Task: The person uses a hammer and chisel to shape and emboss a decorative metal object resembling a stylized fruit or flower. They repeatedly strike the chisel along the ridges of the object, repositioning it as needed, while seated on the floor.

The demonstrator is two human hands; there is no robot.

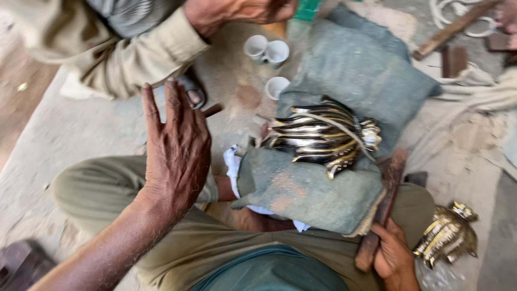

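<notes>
Left hand (175, 148) raised, fingers spread, empty; right hand (392, 253) grips wooden bar (383, 202) beside ribbed brass piece (323, 137) cushioned on grey cloth (307, 188) over lap.

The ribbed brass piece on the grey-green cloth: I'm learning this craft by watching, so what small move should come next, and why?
Probably bring the raised left hand down onto the ribbed brass piece to steady it. That hand is open in the air and holds nothing, while the piece lies unheld on the grey-green cloth pad. The right hand has its grip on the flat wooden stick beside it.
</notes>
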